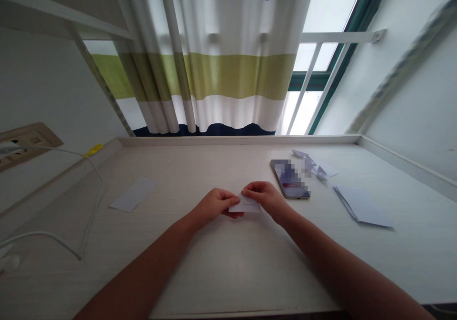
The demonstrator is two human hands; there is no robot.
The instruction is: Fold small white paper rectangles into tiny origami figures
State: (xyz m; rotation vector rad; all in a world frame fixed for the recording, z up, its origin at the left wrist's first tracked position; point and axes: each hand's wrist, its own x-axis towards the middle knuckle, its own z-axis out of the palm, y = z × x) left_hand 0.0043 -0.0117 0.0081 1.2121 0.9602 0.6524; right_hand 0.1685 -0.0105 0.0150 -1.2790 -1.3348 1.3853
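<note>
Daylight enters through the window (332, 5) at upper right; its panes are blown out to white. The curtain (239, 77) is backlit. The foreground of the desk (235, 272) is dim, with faint shadows near the forearms (157, 258). Wide-angle stretching marks the edges. Detail on the held paper (252, 206) is soft. Pixelation obscures the phone screen (285, 175).

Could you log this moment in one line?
left hand: holding white paper | right hand: holding same paper | to right: phone, paper stack

A striped curtain (243, 75) partly covers a bright, green-framed window (332, 5) behind a pale desk (221, 267).
</note>
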